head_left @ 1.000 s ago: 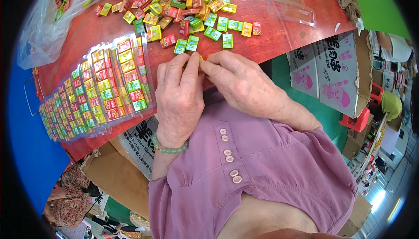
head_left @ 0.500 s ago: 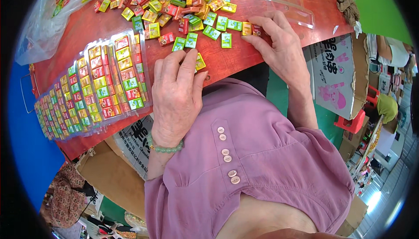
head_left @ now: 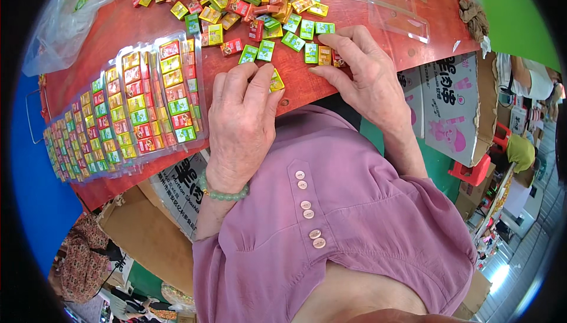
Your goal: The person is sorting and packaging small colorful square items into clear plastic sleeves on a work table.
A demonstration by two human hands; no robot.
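My left hand point(head_left: 242, 119) is closed at the table's near edge, its index finger and thumb around a small yellow box point(head_left: 276, 81). Right of it, my right hand point(head_left: 371, 78) has thumb and index finger either side of a short row: a green box point(head_left: 311, 53), an orange-yellow box point(head_left: 325, 55) and a red box point(head_left: 338, 59), the last partly covered by the fingers. Two green boxes point(head_left: 257, 51) lie just beyond my left fingertips. Farther off spreads a heap of small red, yellow and green boxes point(head_left: 248, 4).
Clear plastic trays filled with rows of such boxes point(head_left: 139, 101) stand overlapped at the left. Unfilled clear trays point(head_left: 396, 19) lie at the far right, near a brown cloth point(head_left: 473, 19). A plastic bag point(head_left: 65, 39) sits at far left. Cardboard cartons point(head_left: 452, 110) stand beside the red table point(head_left: 348, 13).
My right hand has brought the orange-yellow and red boxes nearer and leftward, against the green box. My left hand stays at the yellow box. The view has shifted slightly.
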